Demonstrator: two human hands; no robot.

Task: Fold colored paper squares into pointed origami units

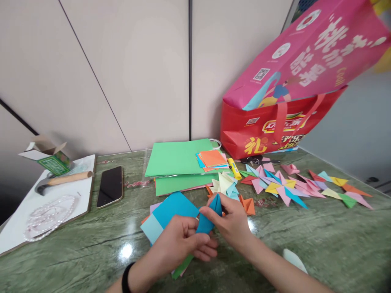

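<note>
A small piece of folded blue paper is held between my two hands above the counter. My left hand pinches its lower left part between thumb and fingers. At its upper right end, my right hand grips the pointed fold with thumb and forefinger. Under and behind my left hand lie loose square sheets, with a blue sheet on top and a light blue sheet below it. Green paper shows beneath my left hand, mostly hidden by it.
Green sheets carry small orange squares; a yellow glue stick is beside them. Folded paper pieces spread to the right, before a red bag. Leftward are a phone, a white board and a wooden-handled tool.
</note>
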